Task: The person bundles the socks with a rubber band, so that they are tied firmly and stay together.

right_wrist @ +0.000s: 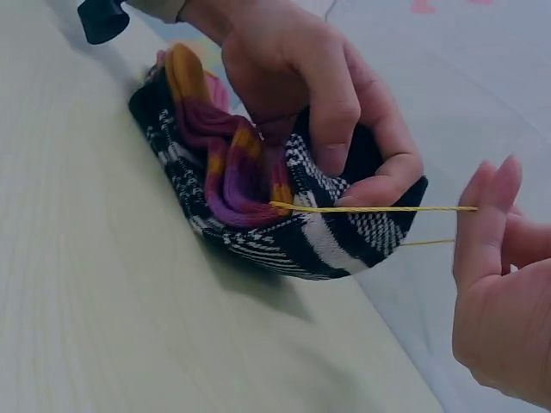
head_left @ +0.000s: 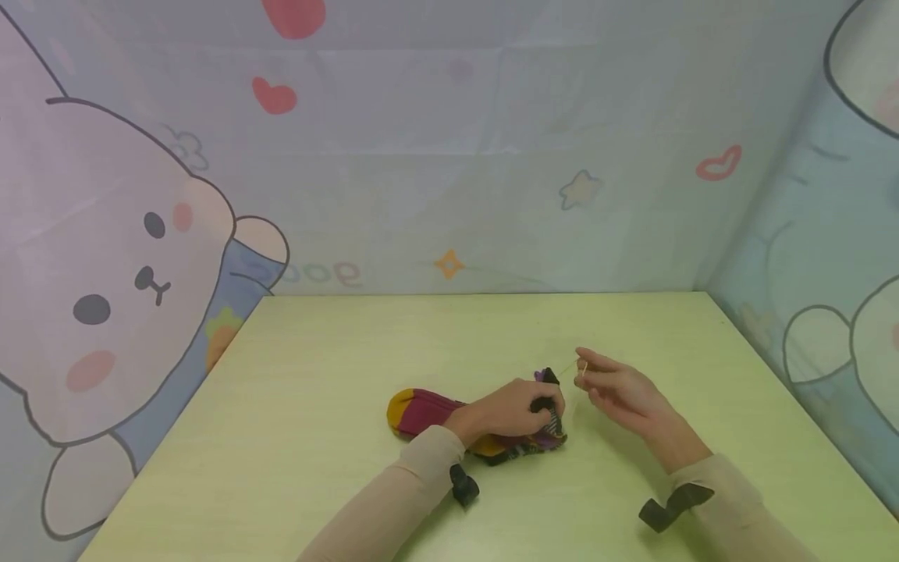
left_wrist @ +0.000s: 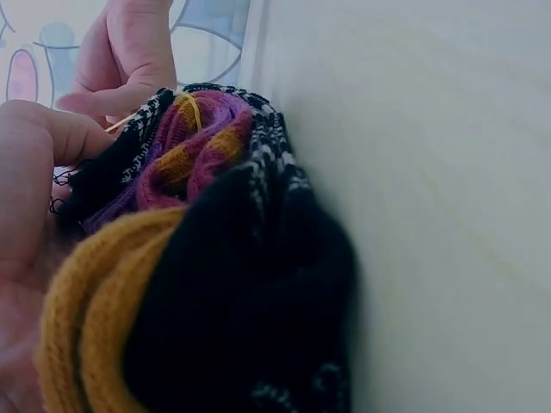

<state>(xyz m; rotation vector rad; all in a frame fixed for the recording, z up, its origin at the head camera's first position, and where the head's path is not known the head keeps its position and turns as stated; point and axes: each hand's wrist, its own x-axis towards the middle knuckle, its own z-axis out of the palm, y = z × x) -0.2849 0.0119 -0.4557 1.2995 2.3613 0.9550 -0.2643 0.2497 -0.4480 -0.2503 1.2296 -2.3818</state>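
Several knitted socks lie bunched together: a maroon sock (head_left: 431,412) with a mustard toe, and a black-and-white patterned sock (right_wrist: 323,241) folded around a striped maroon, mustard and purple sock (right_wrist: 228,189). My left hand (head_left: 516,407) grips the black patterned end, thumb and fingers on the fabric. To its right, my right hand (head_left: 625,394) holds a thin yellow rubber band (right_wrist: 387,208), pulled taut away from the socks. Two strands of it run from the bundle to my right fingers. Where the band passes behind the socks is hidden.
The pale yellow-green table (head_left: 281,437) extends around the hands. A printed cloth (head_left: 421,156) with cartoon figures hangs behind and beside it. Black straps (head_left: 676,506) are on both sleeves.
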